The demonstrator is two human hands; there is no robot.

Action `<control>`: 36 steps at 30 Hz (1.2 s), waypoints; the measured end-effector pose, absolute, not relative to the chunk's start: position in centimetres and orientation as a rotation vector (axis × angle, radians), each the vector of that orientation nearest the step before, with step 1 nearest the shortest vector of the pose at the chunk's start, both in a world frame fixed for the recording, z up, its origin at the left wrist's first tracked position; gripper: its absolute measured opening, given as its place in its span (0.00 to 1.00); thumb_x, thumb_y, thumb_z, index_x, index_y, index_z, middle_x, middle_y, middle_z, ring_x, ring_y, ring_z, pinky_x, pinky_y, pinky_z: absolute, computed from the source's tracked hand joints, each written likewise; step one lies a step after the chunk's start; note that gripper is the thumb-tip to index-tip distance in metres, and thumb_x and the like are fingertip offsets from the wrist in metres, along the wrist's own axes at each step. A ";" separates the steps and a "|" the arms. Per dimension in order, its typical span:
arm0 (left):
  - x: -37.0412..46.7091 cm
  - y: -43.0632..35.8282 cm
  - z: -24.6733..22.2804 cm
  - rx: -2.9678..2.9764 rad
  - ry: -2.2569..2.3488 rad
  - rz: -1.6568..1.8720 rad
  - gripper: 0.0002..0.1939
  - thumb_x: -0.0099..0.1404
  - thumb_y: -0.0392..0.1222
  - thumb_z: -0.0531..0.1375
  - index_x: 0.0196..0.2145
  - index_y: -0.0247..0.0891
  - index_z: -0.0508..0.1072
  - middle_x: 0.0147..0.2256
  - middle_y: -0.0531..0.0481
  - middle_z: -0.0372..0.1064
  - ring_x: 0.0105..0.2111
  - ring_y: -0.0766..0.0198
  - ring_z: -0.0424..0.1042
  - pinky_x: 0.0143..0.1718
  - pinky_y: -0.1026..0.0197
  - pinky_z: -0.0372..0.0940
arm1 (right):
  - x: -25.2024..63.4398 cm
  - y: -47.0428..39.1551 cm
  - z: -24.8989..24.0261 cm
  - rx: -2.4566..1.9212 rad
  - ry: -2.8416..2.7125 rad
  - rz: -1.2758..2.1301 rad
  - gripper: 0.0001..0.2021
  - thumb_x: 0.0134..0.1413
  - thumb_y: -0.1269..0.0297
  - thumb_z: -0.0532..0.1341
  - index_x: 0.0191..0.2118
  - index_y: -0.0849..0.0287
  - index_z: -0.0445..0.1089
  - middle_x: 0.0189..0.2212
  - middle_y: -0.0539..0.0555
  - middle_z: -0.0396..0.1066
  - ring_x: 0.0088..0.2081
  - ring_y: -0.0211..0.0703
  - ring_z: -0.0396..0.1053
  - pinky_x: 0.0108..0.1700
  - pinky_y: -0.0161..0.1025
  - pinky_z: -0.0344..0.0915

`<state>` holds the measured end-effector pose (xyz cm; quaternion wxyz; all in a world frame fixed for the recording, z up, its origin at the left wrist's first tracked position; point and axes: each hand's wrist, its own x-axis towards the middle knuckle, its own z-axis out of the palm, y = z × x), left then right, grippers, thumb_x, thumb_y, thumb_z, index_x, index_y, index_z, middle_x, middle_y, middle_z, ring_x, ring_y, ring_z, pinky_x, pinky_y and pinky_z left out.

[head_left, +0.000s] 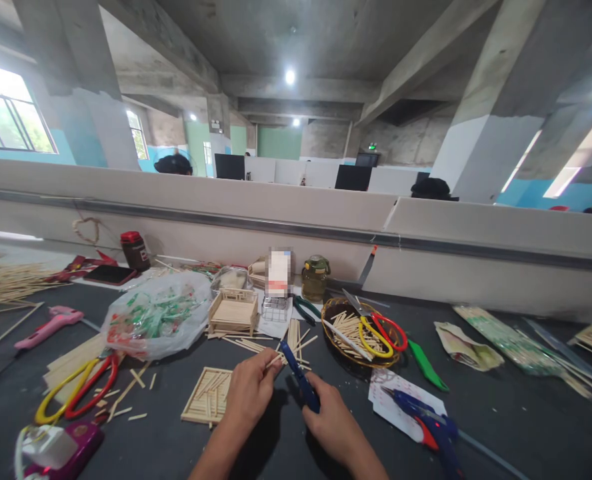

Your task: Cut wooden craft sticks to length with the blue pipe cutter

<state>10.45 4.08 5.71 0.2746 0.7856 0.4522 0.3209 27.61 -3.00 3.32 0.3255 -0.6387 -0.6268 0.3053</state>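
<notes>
My left hand [252,385] is closed in a pinch on a thin wooden stick [277,361]. Wrapped in my right hand [329,413] is a long blue hand tool [301,380]; its exact kind does not show clearly. The tool's far end is close to the fingertips of my left hand and the stick. Just left of that hand lies a small square wooden tray [190,408] with short sticks in it. Beyond both hands, loose sticks [296,333] are spread in front of a little wooden bed-like model [233,311].
On the right stand a basket [327,340] of sticks with scissors [399,333] across it, and a blue glue gun [426,410] on paper. At left are a plastic bag [159,313], more scissors [71,393], a pink glue gun [51,327] and a purple power block [83,437].
</notes>
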 end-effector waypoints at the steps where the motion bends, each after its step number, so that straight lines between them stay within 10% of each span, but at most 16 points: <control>1: 10.4 4.1 5.8 2.117 1.216 0.862 0.16 0.68 0.47 0.49 0.27 0.40 0.69 0.24 0.52 0.68 0.27 0.62 0.66 0.30 0.65 0.53 | 27.6 -3.0 3.3 -1.668 -1.646 0.801 0.15 0.42 0.73 0.53 0.38 0.57 0.68 0.31 0.50 0.72 0.33 0.42 0.67 0.36 0.33 0.56; 36: 10.6 4.4 5.4 2.017 1.196 0.929 0.15 0.66 0.47 0.51 0.24 0.40 0.67 0.21 0.54 0.63 0.24 0.63 0.62 0.27 0.66 0.52 | 27.7 -2.9 3.0 -1.691 -1.665 0.796 0.15 0.42 0.73 0.53 0.38 0.58 0.69 0.31 0.51 0.72 0.34 0.43 0.67 0.36 0.34 0.57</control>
